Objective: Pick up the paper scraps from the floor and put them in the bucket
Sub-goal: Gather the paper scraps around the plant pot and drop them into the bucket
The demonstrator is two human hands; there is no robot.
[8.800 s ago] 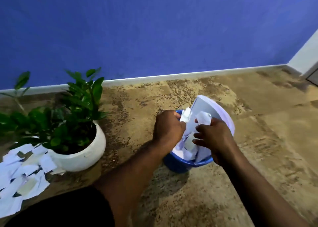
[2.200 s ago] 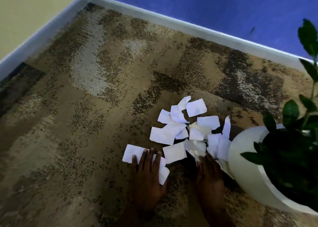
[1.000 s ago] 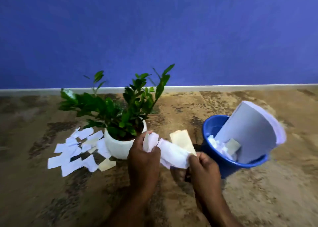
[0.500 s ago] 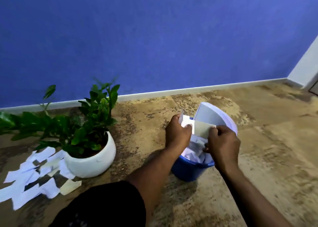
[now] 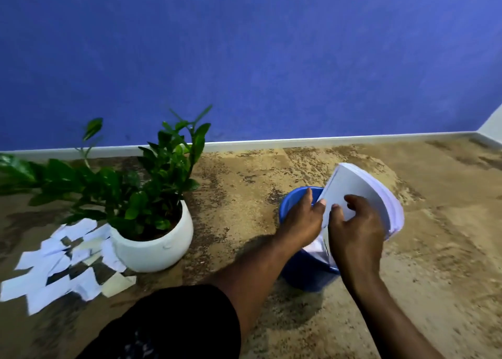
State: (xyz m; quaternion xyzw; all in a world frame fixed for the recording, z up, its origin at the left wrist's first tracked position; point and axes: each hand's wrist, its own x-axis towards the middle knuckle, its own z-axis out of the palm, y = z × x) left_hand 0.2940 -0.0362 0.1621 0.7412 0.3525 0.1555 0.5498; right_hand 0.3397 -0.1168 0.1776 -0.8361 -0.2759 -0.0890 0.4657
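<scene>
A small blue bucket (image 5: pixel 292 199) stands on the floor right of centre, with a thick curved stack of white paper (image 5: pixel 364 192) sticking out of it and white scraps (image 5: pixel 316 246) inside. My left hand (image 5: pixel 303 221) and my right hand (image 5: pixel 353 233) are both over the bucket's mouth, fingers spread, holding nothing that I can see. The right hand's fingertips rest against the white stack. A pile of several white paper scraps (image 5: pixel 54 260) lies on the floor at the far left.
A green plant in a white round pot (image 5: pixel 152 247) stands between the scrap pile and the bucket. A blue wall with a white skirting board (image 5: pixel 326 141) runs behind. My dark-clothed knee (image 5: pixel 168 326) is at the bottom.
Half a second ago both hands held scraps over the bucket. Now the fingers are spread and the scraps are out of my hands.
</scene>
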